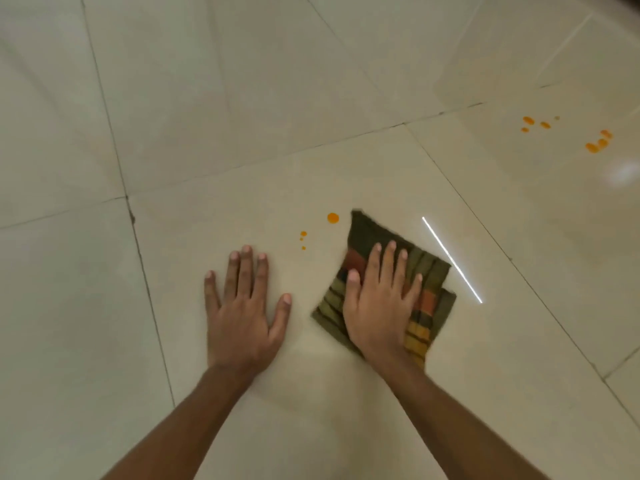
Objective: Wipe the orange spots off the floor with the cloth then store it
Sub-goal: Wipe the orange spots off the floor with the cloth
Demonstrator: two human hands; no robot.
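Two flat palms: the right hand (379, 303), fingers spread, presses the folded olive-and-orange striped cloth (429, 271) onto the pale tiled floor (207, 116); the left hand (242, 306), splayed and empty, braces beside it; nearest orange spots (333, 218) lie just off the cloth's far-left corner; sweep there under even pressure; a farther orange cluster (597, 145) waits near the floor's right edge.
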